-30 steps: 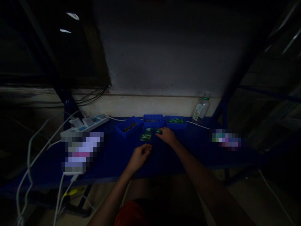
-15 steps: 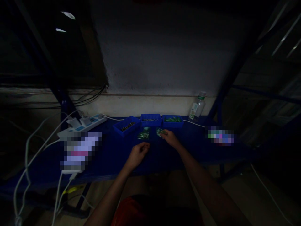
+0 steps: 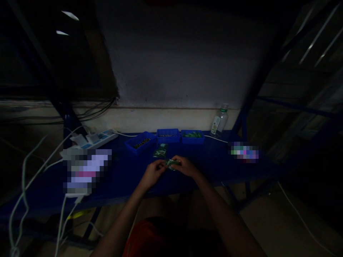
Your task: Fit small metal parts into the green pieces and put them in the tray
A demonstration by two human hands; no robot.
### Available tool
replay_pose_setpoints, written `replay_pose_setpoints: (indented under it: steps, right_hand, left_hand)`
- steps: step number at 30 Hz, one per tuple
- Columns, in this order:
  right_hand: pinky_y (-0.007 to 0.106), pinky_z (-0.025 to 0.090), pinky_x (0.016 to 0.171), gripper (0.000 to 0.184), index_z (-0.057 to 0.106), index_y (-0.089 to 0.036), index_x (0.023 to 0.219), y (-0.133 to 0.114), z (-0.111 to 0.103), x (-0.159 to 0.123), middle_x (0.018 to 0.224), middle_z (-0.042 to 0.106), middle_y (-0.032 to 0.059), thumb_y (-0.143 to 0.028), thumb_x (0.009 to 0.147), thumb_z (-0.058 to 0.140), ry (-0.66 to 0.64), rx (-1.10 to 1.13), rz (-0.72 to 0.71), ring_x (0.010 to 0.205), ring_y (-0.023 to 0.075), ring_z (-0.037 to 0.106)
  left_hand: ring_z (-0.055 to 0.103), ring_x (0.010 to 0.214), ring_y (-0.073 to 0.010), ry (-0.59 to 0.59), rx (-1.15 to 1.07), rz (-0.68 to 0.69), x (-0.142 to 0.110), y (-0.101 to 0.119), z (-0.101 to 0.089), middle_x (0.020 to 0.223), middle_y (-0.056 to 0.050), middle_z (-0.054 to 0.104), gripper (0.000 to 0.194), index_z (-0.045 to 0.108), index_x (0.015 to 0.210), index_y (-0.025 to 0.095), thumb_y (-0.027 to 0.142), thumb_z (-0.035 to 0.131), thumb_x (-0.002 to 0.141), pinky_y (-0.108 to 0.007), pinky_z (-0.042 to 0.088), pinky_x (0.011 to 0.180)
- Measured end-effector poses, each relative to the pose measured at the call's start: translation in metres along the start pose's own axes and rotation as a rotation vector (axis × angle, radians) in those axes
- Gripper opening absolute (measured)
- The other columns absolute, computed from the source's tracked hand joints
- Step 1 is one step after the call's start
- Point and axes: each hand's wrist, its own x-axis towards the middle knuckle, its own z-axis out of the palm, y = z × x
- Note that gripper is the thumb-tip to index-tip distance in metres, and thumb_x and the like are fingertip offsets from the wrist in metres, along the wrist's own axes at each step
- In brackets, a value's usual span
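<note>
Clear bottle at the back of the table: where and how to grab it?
I'd take the clear bottle around its body, coming from the front. It stands with the wall close behind, and the body looks wider than the neck. Probably stay above the base, where the white cable runs by.

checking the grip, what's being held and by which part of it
A small green packet: right hand holds its right end; left hand at its left edge, grip unclear.
</note>
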Motion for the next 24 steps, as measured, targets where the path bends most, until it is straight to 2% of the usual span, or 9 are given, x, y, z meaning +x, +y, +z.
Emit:
replay_pose_setpoints:
  steps: [8, 14, 24]
  right_hand:
    - [0.019, 0.034, 0.054, 0.020, 0.054, -0.019, 0.084, 0.002, 0.004, 0.000, 0.065, 0.053, -0.0044, -0.032, 0.070, 0.058, 0.079, 0.006, 0.060, 0.058, 0.0088, 0.047]
    - [0.019, 0.033, 0.053, 0.017, 0.053, -0.017, 0.081, -0.005, -0.001, -0.001, 0.064, 0.054, -0.0036, -0.033, 0.074, 0.052, 0.098, 0.060, 0.064, 0.057, 0.0088, 0.048]
    - [0.020, 0.036, 0.053, 0.016, 0.052, -0.019, 0.086, 0.003, 0.004, -0.004, 0.060, 0.054, -0.0039, -0.032, 0.077, 0.048, 0.134, -0.050, 0.049, 0.054, 0.0097, 0.050]
  left_hand:
    - [0.049, 0.061, -0.0107, 0.035, -0.070, 0.019, 0.001, -0.008, 0.002, 0.069, 0.002, 0.055, 0.025, 0.054, 0.081, 0.015, 0.038, 0.058, 0.071, -0.019, 0.037, 0.056]
    - [0.045, 0.056, -0.0092, 0.084, -0.080, 0.008, 0.001, -0.009, 0.001, 0.063, 0.004, 0.049, 0.024, 0.050, 0.074, 0.016, 0.038, 0.057, 0.071, -0.019, 0.034, 0.053]
    - [0.043, 0.052, -0.0093, 0.107, -0.141, -0.053, 0.000, -0.010, 0.000, 0.058, 0.004, 0.050, 0.027, 0.056, 0.076, 0.015, 0.040, 0.059, 0.068, -0.019, 0.030, 0.048]
